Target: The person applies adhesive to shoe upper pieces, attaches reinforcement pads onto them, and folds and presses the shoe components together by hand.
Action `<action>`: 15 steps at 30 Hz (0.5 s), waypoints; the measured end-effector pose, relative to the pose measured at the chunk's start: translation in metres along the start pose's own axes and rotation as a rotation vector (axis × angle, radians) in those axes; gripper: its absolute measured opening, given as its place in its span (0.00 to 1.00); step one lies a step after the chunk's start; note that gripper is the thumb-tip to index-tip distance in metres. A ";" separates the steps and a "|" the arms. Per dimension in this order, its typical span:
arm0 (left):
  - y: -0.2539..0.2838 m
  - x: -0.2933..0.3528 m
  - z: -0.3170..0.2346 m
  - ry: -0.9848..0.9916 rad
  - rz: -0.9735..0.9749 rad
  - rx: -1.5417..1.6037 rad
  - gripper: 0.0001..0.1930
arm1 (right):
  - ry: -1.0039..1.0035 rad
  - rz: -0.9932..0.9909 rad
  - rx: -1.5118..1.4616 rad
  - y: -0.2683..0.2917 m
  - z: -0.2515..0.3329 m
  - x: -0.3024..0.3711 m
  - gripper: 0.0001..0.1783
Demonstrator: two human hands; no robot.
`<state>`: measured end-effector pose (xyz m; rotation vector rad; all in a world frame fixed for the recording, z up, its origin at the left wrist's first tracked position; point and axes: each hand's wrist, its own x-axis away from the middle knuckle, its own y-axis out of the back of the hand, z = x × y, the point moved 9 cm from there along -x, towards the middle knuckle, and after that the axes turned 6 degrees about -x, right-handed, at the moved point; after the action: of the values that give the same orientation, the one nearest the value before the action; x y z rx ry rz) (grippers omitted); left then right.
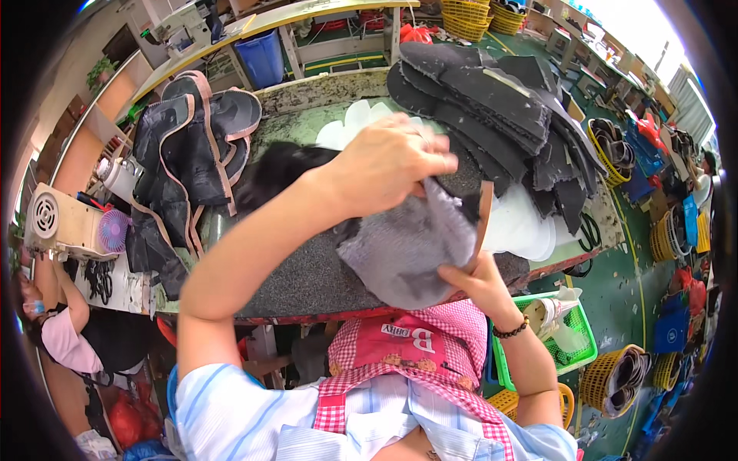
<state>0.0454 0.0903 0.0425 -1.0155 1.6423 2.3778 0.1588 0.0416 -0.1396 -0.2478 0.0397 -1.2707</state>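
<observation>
Both my hands hold a grey fuzzy-lined shoe upper (407,246), tilted over the front of the workbench, with a tan strip (484,215) along its right edge. My left hand (392,165) reaches across and closes on its top edge; the fingertips are blurred. Lower right, my right hand (478,283) pinches the edge near the strip, a beaded bracelet at the wrist. Behind my left forearm lies a black furry piece (280,173), partly hidden. A dark grey felt sheet (300,280) lies beneath the upper.
Black uppers with pinkish edging (177,154) are heaped at the left. Dark sole-shaped felt pieces (492,100) are piled at the far right, beside white sole-shaped sheets (519,223). A green basket (580,338) stands right; a sewing machine (65,219) and another person (73,338) are at left.
</observation>
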 end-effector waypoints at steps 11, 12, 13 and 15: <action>-0.079 0.130 -0.038 0.460 0.213 0.285 0.43 | -0.267 -0.217 -0.132 0.107 -0.039 0.027 0.15; -0.087 0.125 -0.040 0.417 0.237 0.259 0.43 | -0.248 -0.311 0.108 0.118 -0.018 0.026 0.21; -0.094 0.120 -0.039 0.366 0.253 0.238 0.42 | -0.219 -0.410 0.354 0.126 0.006 0.028 0.28; -0.102 0.121 -0.027 0.363 0.257 0.197 0.42 | 0.135 -0.423 0.785 0.091 0.055 0.038 0.37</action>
<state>0.0058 0.0748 -0.1123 -1.3302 2.2042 2.2074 0.2650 0.0390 -0.1007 0.5325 -0.4088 -1.6205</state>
